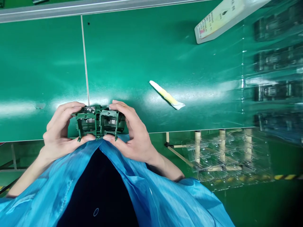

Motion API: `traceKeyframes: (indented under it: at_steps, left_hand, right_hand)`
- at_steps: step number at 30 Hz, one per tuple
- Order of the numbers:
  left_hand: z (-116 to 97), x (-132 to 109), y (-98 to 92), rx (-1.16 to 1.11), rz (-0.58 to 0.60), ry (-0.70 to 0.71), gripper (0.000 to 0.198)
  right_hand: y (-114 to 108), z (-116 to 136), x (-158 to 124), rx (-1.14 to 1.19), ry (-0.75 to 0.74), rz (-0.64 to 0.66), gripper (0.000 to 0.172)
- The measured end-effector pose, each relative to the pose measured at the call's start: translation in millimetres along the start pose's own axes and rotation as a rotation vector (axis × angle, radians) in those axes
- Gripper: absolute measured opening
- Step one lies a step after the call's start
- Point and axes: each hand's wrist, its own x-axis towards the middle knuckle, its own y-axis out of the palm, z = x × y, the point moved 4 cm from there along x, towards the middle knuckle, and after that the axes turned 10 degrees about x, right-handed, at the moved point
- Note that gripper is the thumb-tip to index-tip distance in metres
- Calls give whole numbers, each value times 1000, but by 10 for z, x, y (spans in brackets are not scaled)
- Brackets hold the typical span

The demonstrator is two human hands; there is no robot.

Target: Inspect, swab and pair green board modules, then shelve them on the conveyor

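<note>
My left hand [62,126] grips a dark green plastic frame part [88,123], fingertips on its far edge and thumb along its near side. A similar dark green frame part [110,121] is in my right hand [132,132], pinched between fingers and thumb. The two parts meet side by side in the middle, at a slight angle; whether they are joined I cannot tell. Pale metallic bits show inside both. They are held at the table's near edge, close to my body.
A white and yellow tube-like wrapper [167,95] lies on the green table [132,47]. At the back right stands a white labelled container [217,22]. Clear trays with dark parts [274,91] line the right side; more clear trays [227,157] sit below the table edge.
</note>
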Motion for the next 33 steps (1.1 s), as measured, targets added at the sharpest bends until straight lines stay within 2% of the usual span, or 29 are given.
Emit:
traceKeyframes:
  at_steps: [15, 23, 28, 30, 33]
  left_hand:
    - [50, -39, 30, -39, 23, -28, 71]
    - [244, -107, 191, 73, 119, 0, 68]
    - [286, -105, 298, 122, 168, -35, 59]
    - [283, -98, 314, 134, 191, -41, 62]
    - [255, -84, 295, 160, 182, -10, 79]
  right_hand:
    - [-13, 31, 14, -51, 24, 6, 50]
    - [-2, -366, -6, -18, 63, 56, 52]
    - [-53, -471, -71, -155, 110, 86, 58]
    - [-71, -478, -87, -204, 129, 106, 63]
    - [-72, -470, -96, -253, 155, 139, 69]
